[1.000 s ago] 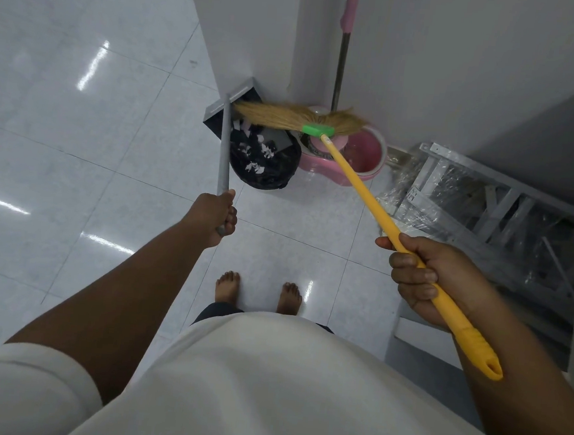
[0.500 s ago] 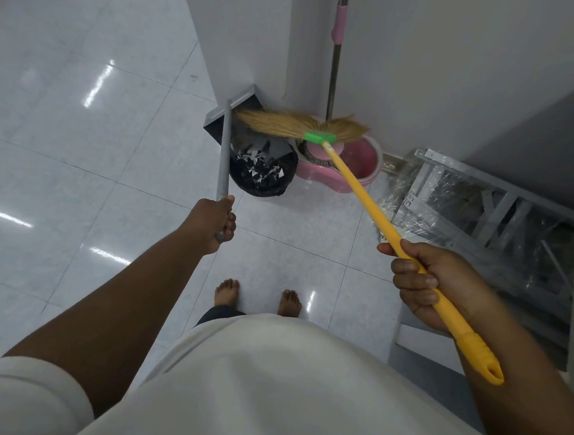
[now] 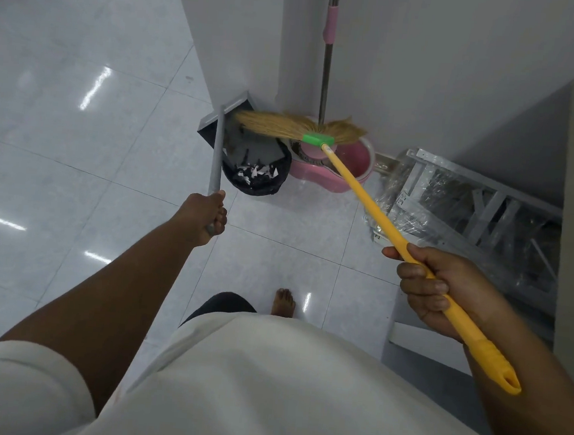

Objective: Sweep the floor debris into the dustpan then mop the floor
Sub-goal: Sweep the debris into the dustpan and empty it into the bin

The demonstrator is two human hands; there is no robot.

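Now, gripping the grey dustpan handle [image 3: 217, 153] with the left hand [image 3: 206, 218], fingers curled tight round its near end, arm stretched out over the pale tiled floor [image 3: 76, 166]. Holding the dustpan [image 3: 250, 145] tipped at the foot of the white wall corner [image 3: 244, 42], far rim up by the wall, near lip dipping over the black bin [image 3: 264, 188]. Spotting white paper scraps [image 3: 258, 172] bunched right at that lip; hard to tell whether resting on the pan or already down in the bin. Over on the right, clutching the yellow broom handle [image 3: 375, 217] in the right hand [image 3: 441, 291], all fingers wrapped round it, thumb tip showing on the far side, butt end poking out near and right past the wrist. Running far and left from that grip to a green collar [image 3: 317, 139], then straw bristles [image 3: 279, 125] fanned out sideways, hanging across the far part of the dustpan and in front of the pink mop bucket [image 3: 348, 163]. Cannot tell whether touching the pan or just above it. Right behind, rising out of the bucket: a mop pole [image 3: 326, 76] with a pink grip [image 3: 330, 25], upright against the wall. Farther right, lying on the floor beside the bucket: a metal frame [image 3: 479, 205] wrapped in clear plastic. Down at the near edge, one bare foot [image 3: 284, 303] on the tiles and a white shirt [image 3: 265, 387] filling the bottom.
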